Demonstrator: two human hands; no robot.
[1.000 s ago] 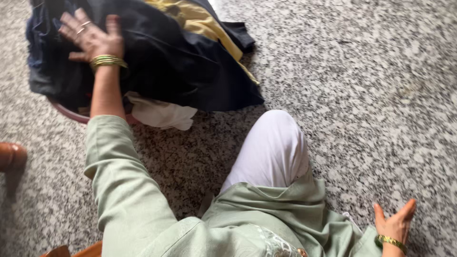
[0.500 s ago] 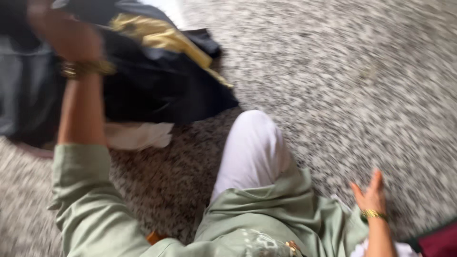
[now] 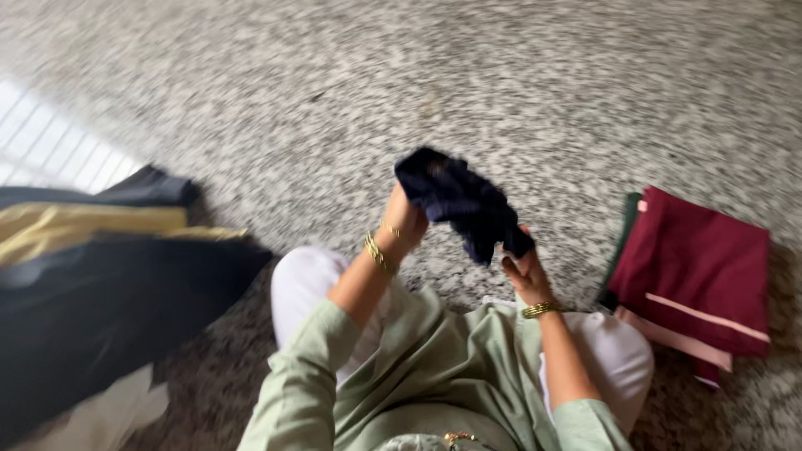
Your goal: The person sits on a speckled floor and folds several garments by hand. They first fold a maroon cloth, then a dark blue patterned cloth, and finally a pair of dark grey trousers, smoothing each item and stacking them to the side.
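Held thing: a small dark navy cloth (image 3: 462,203), crumpled and soft, hanging in loose folds. The picture is blurred by motion, so I cannot tell what kind of garment it is.
Place of the cloth: it is in the air, between the two hands, above the person's lap and over the speckled grey floor (image 3: 468,75). It does not touch the floor.
Look of the cloth: very dark blue, almost black, without a visible pattern; the upper part is bunched, the lower part falls down toward the right hand.
Left hand (image 3: 404,219): raised, the fingers closed on the upper end of the cloth. Thin gold bangles sit on the wrist.
Right hand (image 3: 522,267): lower, it grips the lower end of the cloth with the fingers. One gold bangle is on the wrist.
Person: sitting on the floor, in a pale green top with long sleeves and white trousers, knees spread to both sides.
Left side: a heap of dark clothes (image 3: 100,309) with a yellow-gold piece and something white under it, well apart from the hands.
Right side: a folded maroon cloth (image 3: 697,267) with pale pink stripes lies on the floor near the right knee; a dark green edge shows under it.
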